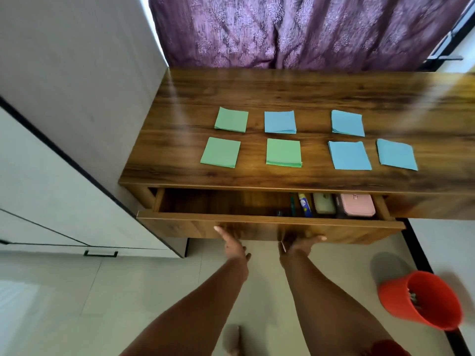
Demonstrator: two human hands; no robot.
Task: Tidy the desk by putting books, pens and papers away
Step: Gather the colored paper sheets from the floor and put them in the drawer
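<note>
- Both forearms reach forward from the bottom of the view toward the drawer front [257,228].
- Left hand [235,246] sits at the lower edge of the drawer front, thumb up against the wood; the fingers are tucked under the edge and blurred, so I cannot tell how they are curled.
- Right hand [298,246] is at the same lower edge, just beside the left one, thumb out to the right; its fingers are hidden under the edge too, so I cannot tell its grip.
- Drawer stands pulled out below the counter [257,93].
- Inside the drawer, at the right end, lie a pink case [357,204], a pale green case [325,202] next to it, then a blue and yellow tube [305,204] and a green pen [293,204]. The left part of the drawer shows bare wood.
- On the counter lie seven square stacks of paper in two rows.
- Back row: a green stack [231,119], a blue stack [280,122], and another blue stack [347,123] further right.
- Front row: a green stack [220,152], a second green stack [283,152], a blue stack [349,155] and one more blue stack [397,154] just beside it.
- All stacks lie flat and apart from one another.
- A purple curtain [295,32] hangs behind the counter.
- A white cabinet [64,124] stands at the left, against the counter's side.
- On the floor at the right sits a red bucket [424,299], tilted toward me.
</note>
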